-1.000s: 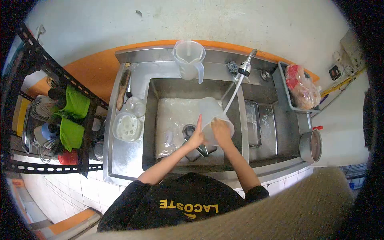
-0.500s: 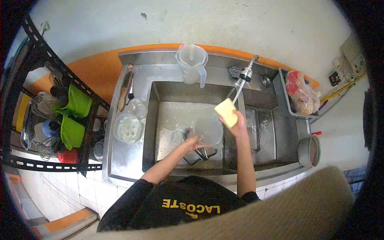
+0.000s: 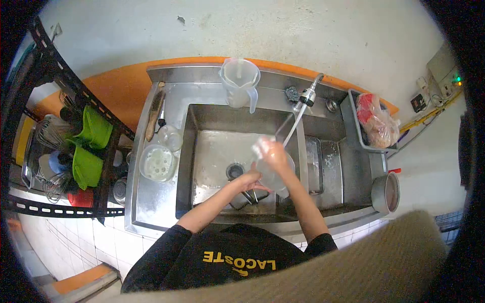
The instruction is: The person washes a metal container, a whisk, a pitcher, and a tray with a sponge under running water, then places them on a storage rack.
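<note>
1. Change from half a second ago: right hand [image 3: 275, 156] now at the centre of the frame, over the translucent container [image 3: 272, 178], instead of held out to its right with a yellow sponge in plain view.
2. At the right fingers, a blurred white mass [image 3: 261, 147]; cannot tell whether sponge or suds, nor how tightly gripped.
3. Left hand [image 3: 247, 180] at the container's left side, as before: thumb apart from fingers, clamped on smooth, cloudy plastic.
4. Container within the rectangular steel sink [image 3: 214, 151], centre of the frame.
5. Upper centre, frosted plastic jug [image 3: 236, 83] with a looped handle.
6. Left of centre, squarish tub [image 3: 158, 163] of bubbly liquid; above it, wooden-handled brush [image 3: 152, 126].
</note>
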`<state>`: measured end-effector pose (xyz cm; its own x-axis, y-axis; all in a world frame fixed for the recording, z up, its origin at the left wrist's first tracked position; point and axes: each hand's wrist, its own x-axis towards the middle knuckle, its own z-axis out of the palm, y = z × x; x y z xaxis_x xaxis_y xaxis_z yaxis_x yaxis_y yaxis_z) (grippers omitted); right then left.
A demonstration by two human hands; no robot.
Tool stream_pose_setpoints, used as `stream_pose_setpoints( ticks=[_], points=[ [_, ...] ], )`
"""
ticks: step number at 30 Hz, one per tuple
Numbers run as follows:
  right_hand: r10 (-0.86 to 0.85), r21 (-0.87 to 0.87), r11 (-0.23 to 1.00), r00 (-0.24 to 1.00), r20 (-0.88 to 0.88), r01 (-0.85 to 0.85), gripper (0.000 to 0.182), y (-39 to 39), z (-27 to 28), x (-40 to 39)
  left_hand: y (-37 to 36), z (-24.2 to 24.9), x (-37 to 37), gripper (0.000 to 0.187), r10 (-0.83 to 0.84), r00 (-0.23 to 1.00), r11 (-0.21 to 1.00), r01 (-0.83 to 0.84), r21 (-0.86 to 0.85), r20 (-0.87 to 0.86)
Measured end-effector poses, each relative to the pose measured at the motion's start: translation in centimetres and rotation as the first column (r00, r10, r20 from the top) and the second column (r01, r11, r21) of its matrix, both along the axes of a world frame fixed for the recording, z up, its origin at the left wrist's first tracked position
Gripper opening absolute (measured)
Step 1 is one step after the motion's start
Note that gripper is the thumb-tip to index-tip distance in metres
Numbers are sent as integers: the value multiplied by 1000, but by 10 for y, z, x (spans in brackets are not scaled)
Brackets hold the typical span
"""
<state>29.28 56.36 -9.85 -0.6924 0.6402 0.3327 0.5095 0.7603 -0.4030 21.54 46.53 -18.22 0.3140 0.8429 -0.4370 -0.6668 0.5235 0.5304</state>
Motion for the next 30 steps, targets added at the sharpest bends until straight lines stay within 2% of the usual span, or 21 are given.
stream_pose_setpoints(
  ticks=[1, 3, 4, 6, 7, 9, 10, 12, 13, 14, 16, 17, 20, 22, 23, 25, 26, 27, 28, 29, 30],
  points=[
    [53, -54, 997, 994, 98, -48, 12, -13, -5, 1, -1, 7, 2, 68, -5, 996, 1000, 5, -5, -90],
    [179, -174, 976, 945, 274, -135, 12, -29, -11, -4, -2, -15, -2, 67, -53, 998, 999, 52, -7, -45],
    [164, -122, 984, 942, 293, -134, 13, -27, -12, -5, -4, -24, -5, 67, -75, 997, 997, 75, -9, -23],
    [117, -26, 993, 938, 325, -114, 16, -26, -18, -1, -18, 32, -12, 69, -51, 989, 995, 38, -95, -141],
    [44, -54, 998, 973, 228, -32, 18, -27, -16, -3, -21, 54, -14, 71, -46, 979, 991, 19, -132, -201],
    [-111, -130, 985, 993, 39, 116, 22, -29, -11, -8, -19, 32, -15, 71, 38, 986, 991, -59, -123, -165],
    [-20, -231, 973, 998, -64, 5, 24, -34, -27, -6, -17, 16, -17, 71, 81, 985, 988, -99, -119, -149],
    [126, -387, 891, 948, -292, -238, 29, -55, -74, 7, -14, -22, -32, 78, 48, 994, 994, -38, -100, 94],
    [186, -500, 815, 949, -256, -295, 31, -56, -70, 17, -16, -23, -34, 80, 54, 996, 997, -51, -61, 66],
    [338, -502, 812, 941, -8, -296, 30, -49, -62, 24, -18, -16, -37, 83, 63, 997, 998, -63, -22, 37],
    [545, -522, 805, 697, 465, -281, 28, -42, -46, 38, -35, 1, -23, 85, 151, 944, 986, -125, 107, -294],
    [339, -192, 940, 695, 634, -283, 24, -47, -41, 40, -37, 6, -19, 84, 185, 955, 982, -173, 72, -231],
    [294, 296, 831, 825, 483, -470, 24, -23, -78, 24, -41, 19, -11, 85, 100, 897, 995, -97, 29, -432],
    [165, 270, 914, 886, 433, -302, 27, -14, -134, 17, -45, 38, -6, 86, 207, 883, 978, -173, 117, -422],
    [127, 227, 943, 891, 437, -245, 29, -11, -150, 12, -45, 45, -8, 86, 263, 869, 963, -212, 165, -419],
    [82, 113, 981, 875, 478, -155, 36, -9, -174, 5, -39, -2, -3, 85, 512, 463, 831, -54, 554, -723],
    [84, 41, 992, 853, 515, -122, 41, -9, -177, 2, -44, 16, -3, 84, 395, 663, 896, -127, 425, -635],
    [221, -103, 958, 458, 861, -268, 54, -29, -113, -13, -48, 35, -3, 83, 299, 810, 948, -189, 258, -504],
    [419, -397, 897, 659, 624, -195, 54, -28, -141, -11, -51, 31, -3, 81, 311, 822, 946, -223, 234, -476],
    [488, -658, 729, 819, 301, -192, 54, -23, -197, -2, -53, 20, -3, 79, 323, 835, 945, -255, 207, -445],
    [441, -827, 530, 894, 81, -187, 54, -23, -199, 0, -52, 7, -3, 77, 337, 846, 941, -286, 181, -413]
  ],
)
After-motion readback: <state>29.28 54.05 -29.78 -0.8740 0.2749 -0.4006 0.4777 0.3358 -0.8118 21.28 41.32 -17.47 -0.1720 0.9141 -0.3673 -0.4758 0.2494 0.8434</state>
